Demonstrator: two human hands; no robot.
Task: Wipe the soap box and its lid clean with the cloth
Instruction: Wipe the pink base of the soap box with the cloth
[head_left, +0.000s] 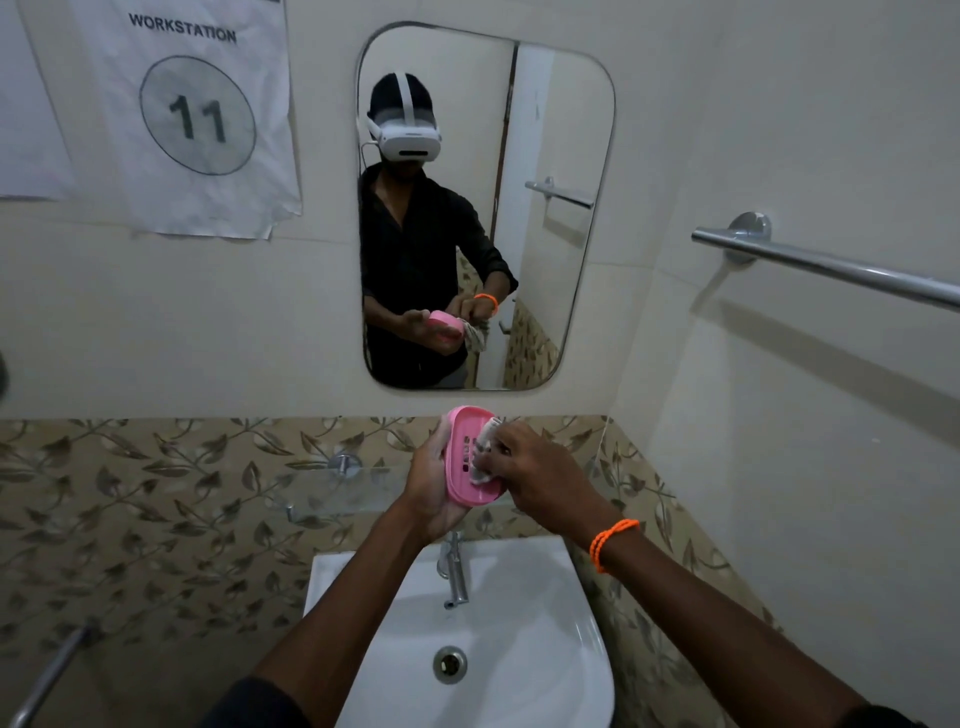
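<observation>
A pink oval soap box (464, 457) is held up on edge above the sink, its slotted inner side facing me. My left hand (428, 488) grips it from behind and below. My right hand (540, 480), with an orange band on the wrist, holds a pale cloth (488, 447) bunched in its fingers and presses it into the right part of the box. Most of the cloth is hidden under my fingers. I cannot tell whether this pink piece is the box or its lid.
A white sink (519, 623) with a chrome tap (454, 571) lies below my hands. A glass shelf (332, 488) sits on the leaf-patterned tiles at left. A mirror (550, 156) hangs ahead. A towel bar (831, 267) projects from the right wall.
</observation>
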